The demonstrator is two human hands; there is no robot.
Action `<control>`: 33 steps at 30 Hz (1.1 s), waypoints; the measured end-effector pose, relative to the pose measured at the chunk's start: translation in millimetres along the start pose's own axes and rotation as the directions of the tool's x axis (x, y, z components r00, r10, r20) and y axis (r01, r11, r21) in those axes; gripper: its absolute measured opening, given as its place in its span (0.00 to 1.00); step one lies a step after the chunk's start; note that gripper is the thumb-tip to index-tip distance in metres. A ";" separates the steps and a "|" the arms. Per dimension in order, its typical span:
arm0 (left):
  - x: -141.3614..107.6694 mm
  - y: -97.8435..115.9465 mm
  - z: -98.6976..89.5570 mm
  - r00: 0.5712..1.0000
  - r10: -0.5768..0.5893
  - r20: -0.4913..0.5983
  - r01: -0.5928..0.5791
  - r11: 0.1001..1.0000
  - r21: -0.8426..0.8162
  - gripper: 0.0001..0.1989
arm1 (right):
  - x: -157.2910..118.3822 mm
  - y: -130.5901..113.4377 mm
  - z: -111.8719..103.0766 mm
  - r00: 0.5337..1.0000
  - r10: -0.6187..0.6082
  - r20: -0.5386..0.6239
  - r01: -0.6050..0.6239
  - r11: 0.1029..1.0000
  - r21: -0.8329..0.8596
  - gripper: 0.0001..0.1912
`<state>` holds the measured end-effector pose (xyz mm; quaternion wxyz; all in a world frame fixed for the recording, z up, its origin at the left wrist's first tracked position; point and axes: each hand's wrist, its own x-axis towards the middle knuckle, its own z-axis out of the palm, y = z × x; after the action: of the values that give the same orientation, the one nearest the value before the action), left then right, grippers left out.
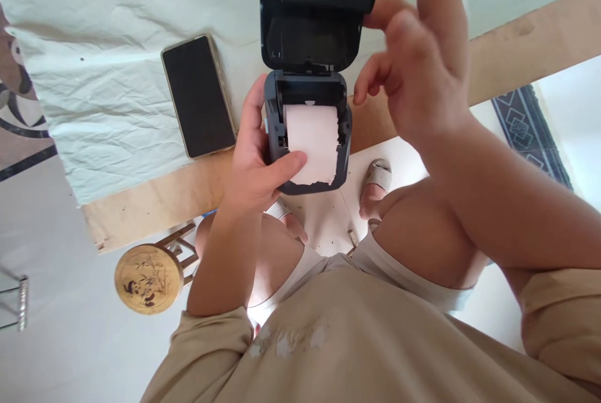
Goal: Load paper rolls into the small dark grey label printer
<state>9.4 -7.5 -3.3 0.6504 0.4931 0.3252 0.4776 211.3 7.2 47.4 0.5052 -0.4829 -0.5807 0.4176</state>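
Observation:
A small dark portable label printer (307, 188) is held over the table's front edge with its lid (312, 40) swung up. In its bay lies a roll of white paper (317, 134) with a ragged front edge. My left hand (258, 162) wraps round the printer's left side, its thumb lying on the paper. At the lid's right edge is my right hand (417, 65), fingers bent, with one finger going behind the lid. Its uppermost finger runs off the top of the picture, and slight blur softens this hand.
A dark-screened phone (200, 96) lies left of the printer on the pale cloth (117, 65), which covers much of the wooden table (526, 34). Below the table's edge stands a round wooden stool (148, 278). My legs and sandalled feet are beneath the printer.

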 end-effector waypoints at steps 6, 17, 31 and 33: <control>-1.4 -3.8 -1.6 0.999 -0.001 -0.039 0.003 0.999 0.034 0.40 | 8.7 7.1 4.0 0.994 -0.046 -0.103 0.052 0.997 0.060 0.12; -4.1 4.7 8.7 0.999 -0.006 -0.050 0.004 0.999 -0.043 0.21 | -6.9 15.6 12.2 0.901 -0.020 0.433 0.052 0.997 -0.061 0.34; -5.0 9.3 13.5 0.998 -0.064 -0.003 0.064 0.995 -0.078 0.20 | -7.6 28.9 11.0 0.910 -0.059 0.410 0.009 0.993 0.121 0.36; -6.4 12.3 16.4 0.996 -0.085 -0.008 0.084 0.995 -0.062 0.22 | -5.6 30.6 8.5 0.899 -0.083 0.431 -0.025 0.971 0.238 0.35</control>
<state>18.2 -18.2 13.1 0.6831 0.4560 0.3344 0.4622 207.3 7.4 15.4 0.4222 -0.3040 -0.6321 0.5743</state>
